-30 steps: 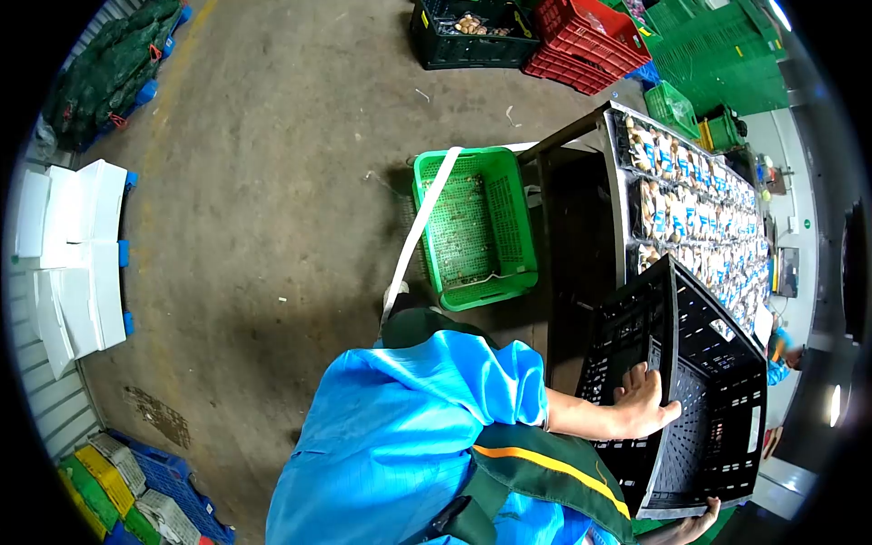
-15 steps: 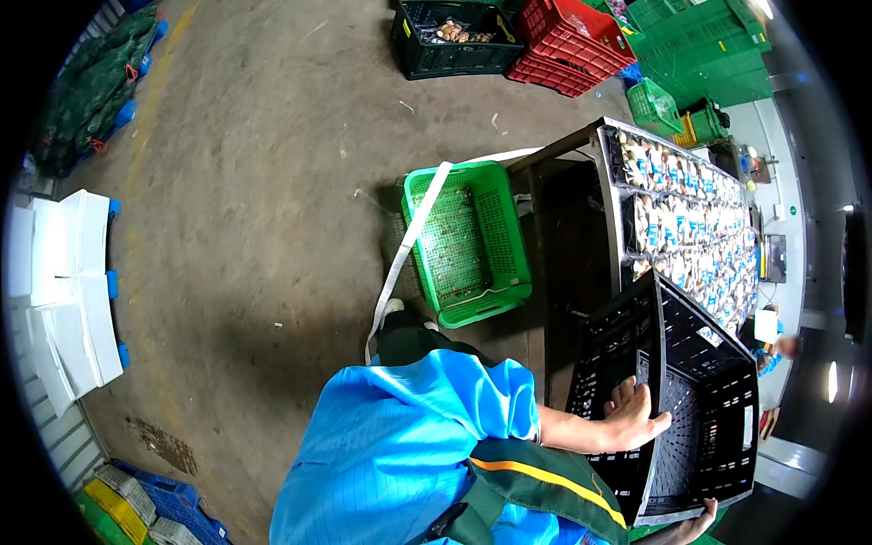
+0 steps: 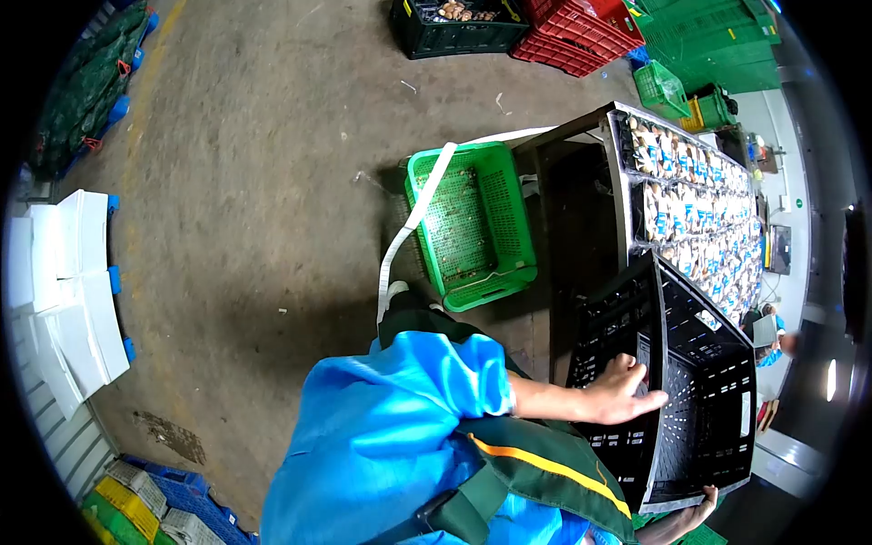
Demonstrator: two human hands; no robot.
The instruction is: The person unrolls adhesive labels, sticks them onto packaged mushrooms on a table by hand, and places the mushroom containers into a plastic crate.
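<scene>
A black plastic crate (image 3: 695, 400) is tilted on its side at the edge of the metal table (image 3: 625, 195), its open side facing right. My left hand (image 3: 622, 392) grips the crate's near wall, thumb over the rim and fingers on the outside. At the crate's lower corner, my right hand (image 3: 698, 510) holds the edge, with its fingertips on the rim. Rows of packed mushroom trays (image 3: 690, 204) with blue labels cover the table beyond the crate.
A green basket (image 3: 472, 222) stands on the floor left of the table, a white strap (image 3: 422, 200) across it. Behind are a dark crate (image 3: 459, 32) and red crates (image 3: 581, 36). White boxes (image 3: 77, 300) line the left wall. Another person (image 3: 770, 350) is at the far right.
The view has shifted slightly. The black crate stays in both hands, a little further left in view. The other person's arm and the pale object near it have moved slightly.
</scene>
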